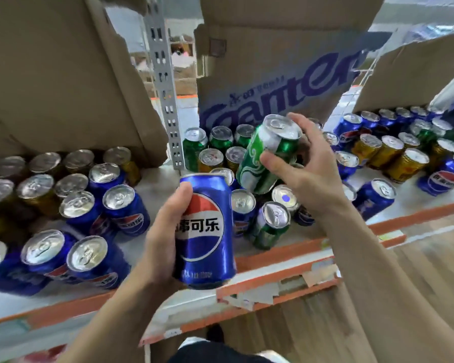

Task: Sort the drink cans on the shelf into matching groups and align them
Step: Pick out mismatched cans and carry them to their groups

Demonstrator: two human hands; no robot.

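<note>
My left hand (pixel 165 231) grips a blue cola can (pixel 207 231), held upright in front of the shelf edge. My right hand (pixel 309 169) holds a green can (pixel 265 155), tilted and lifted above the mixed cans in the middle of the shelf. Blue cans (pixel 89 231) stand grouped at the left, with gold cans (pixel 34 187) behind them. More green cans (pixel 218 140) stand at the back centre. On the right are gold cans (pixel 393 155) and blue cans (pixel 378 195), mixed.
The white shelf has an orange front rail (pixel 281 252) with peeling tape. Cardboard boxes (pixel 273 74) hang over the cans from above. A grey slotted upright (pixel 165 82) divides the shelf. The wooden floor (pixel 430 271) lies below right.
</note>
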